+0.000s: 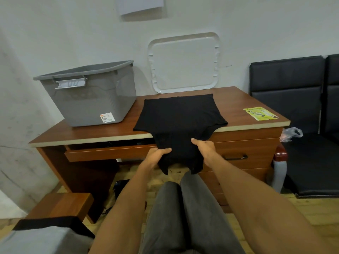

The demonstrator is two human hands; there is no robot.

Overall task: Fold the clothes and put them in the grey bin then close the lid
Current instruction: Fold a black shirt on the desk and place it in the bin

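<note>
A black garment (pixel 178 114) lies spread on the wooden desk (pixel 236 105), its near end hanging over the front edge. My left hand (pixel 157 154) grips that hanging end on the left side. My right hand (pixel 205 149) grips it on the right, thumb on top. The open grey bin (pixel 91 99) stands on the desk's left part, apart from the garment. Its white lid (pixel 183 63) leans upright against the wall behind the desk.
A yellow leaflet (pixel 259 113) lies at the desk's right. A black padded bench (pixel 300 107) with a plastic bag (pixel 291 133) stands to the right. A grey and black cloth (pixel 42 235) sits by a low wooden stand (pixel 62 204) at bottom left.
</note>
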